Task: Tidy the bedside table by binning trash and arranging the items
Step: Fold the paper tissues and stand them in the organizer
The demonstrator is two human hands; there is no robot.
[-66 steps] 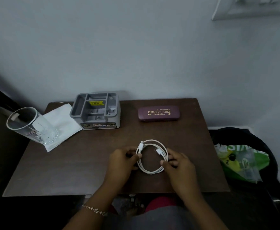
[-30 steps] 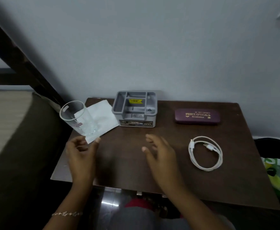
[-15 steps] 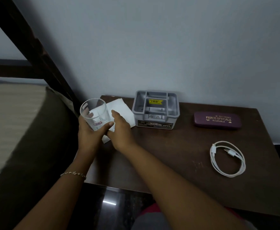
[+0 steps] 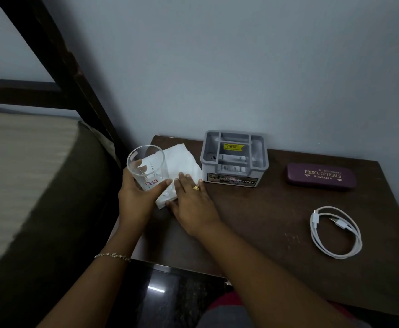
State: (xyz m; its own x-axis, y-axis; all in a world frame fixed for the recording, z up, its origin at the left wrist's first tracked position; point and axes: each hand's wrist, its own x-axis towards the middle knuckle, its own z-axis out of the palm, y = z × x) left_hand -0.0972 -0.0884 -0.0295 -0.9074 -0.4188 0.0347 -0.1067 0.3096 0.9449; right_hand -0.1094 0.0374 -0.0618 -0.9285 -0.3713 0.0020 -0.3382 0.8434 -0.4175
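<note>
My left hand (image 4: 138,200) is wrapped around a clear drinking glass (image 4: 146,166) at the table's back left corner, holding it upright. A white paper napkin (image 4: 182,164) lies under and behind the glass, and my right hand (image 4: 192,202) rests flat on its near part, fingers spread. To the right stands a grey plastic organiser box (image 4: 235,159) with empty compartments. A maroon spectacle case (image 4: 321,176) lies further right. A coiled white charging cable (image 4: 336,232) sits near the table's right edge.
The dark wooden bedside table (image 4: 264,221) stands against a pale wall. A bed with a dark frame post (image 4: 58,67) and mattress (image 4: 16,174) borders the left side. Glossy dark floor (image 4: 170,292) shows below the table's front edge.
Both hands left the coiled cable and moved to the back left corner. My left hand closed on the glass and my right hand came down on the napkin. The view shifted left.
</note>
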